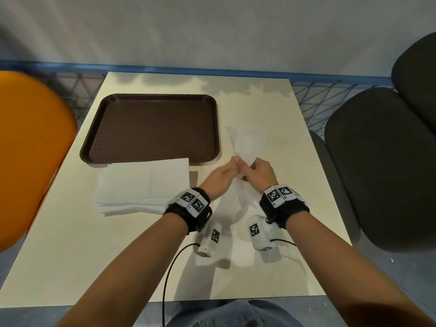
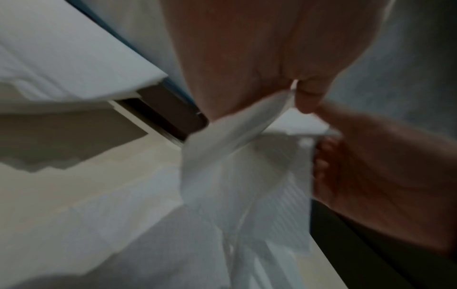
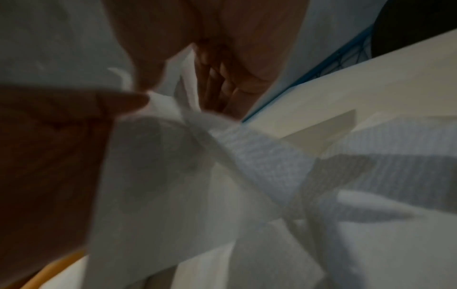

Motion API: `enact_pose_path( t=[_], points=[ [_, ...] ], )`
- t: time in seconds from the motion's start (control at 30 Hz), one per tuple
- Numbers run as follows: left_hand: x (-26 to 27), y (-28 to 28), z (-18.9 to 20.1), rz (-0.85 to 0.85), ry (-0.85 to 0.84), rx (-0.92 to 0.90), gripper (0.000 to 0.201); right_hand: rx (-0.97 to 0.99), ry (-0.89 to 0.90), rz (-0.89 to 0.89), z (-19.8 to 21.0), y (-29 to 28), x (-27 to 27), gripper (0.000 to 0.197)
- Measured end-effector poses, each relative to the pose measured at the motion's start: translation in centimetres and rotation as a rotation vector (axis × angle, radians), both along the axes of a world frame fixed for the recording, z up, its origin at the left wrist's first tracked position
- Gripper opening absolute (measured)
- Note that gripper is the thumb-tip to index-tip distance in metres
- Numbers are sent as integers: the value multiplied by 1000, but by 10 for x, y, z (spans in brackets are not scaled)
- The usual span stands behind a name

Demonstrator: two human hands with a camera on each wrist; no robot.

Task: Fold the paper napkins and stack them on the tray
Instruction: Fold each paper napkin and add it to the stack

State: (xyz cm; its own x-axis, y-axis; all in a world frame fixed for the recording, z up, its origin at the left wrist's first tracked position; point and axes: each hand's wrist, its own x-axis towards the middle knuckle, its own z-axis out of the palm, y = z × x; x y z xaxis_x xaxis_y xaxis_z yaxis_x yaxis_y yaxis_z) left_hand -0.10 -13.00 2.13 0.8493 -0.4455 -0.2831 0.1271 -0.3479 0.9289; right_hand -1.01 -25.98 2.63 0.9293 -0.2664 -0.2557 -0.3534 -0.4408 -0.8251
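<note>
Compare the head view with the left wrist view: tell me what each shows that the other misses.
Only the head view shows the whole brown tray with nothing on it, the orange chair and both wristbands. Only the left wrist view shows the left hand pinching the napkin's edge close up. Both show the right hand on that napkin and the napkin stack.

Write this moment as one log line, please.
left hand: pinches napkin | right hand: pinches napkin | tray: bare | stack: beside tray
</note>
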Motion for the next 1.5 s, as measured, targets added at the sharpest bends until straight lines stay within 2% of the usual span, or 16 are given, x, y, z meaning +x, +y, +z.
enact_pose_path(
  t=[0.1,0.17,0.2,0.3,0.37,0.47,0.57,0.63,0.73,0.87,0.93,1.0,1.1,1.2,1.37,1.5],
  points=[
    [-6,-9,3,-254,-93,36,44,147,25,-67,1,4,0,32],
    [-5,-6,-2,-252,-153,54,44,168,14,-143,3,-1,0,29],
    [-2,-4,-5,-163,-175,32,44,146,10,-156,4,-5,1,23],
    [9,1,-15,317,-215,-71,32,181,22,-197,12,-13,1,20],
    [16,3,-16,412,-142,-75,29,248,24,-225,11,-17,1,25],
    [16,6,-16,231,28,-49,30,352,10,-280,8,-20,0,31],
    [14,11,-22,189,-24,-4,20,309,-43,-325,8,-30,-5,23],
    [17,15,-26,158,-53,114,20,227,-34,-340,1,-43,-10,35],
    [19,20,-29,85,-136,381,16,65,185,-216,-17,-58,-20,69],
    [9,16,-38,-67,-335,734,16,-325,448,124,-38,-56,-42,81],
    [0,14,-45,-176,-481,885,28,-555,411,233,-45,-48,-50,92],
    [-9,11,-52,-313,-561,957,46,-751,260,360,-49,-40,-52,98],
    [-24,5,-57,-551,-544,1023,58,-796,171,657,-56,-23,-47,81],
    [-30,9,-60,-611,-397,1062,59,-805,312,834,-66,-15,-46,66],
    [-25,28,-56,-538,-471,1146,58,-846,234,772,-62,-18,-35,54],
    [-20,25,-56,-336,-552,1082,40,-879,204,697,-56,-12,-15,51]
  ],
)
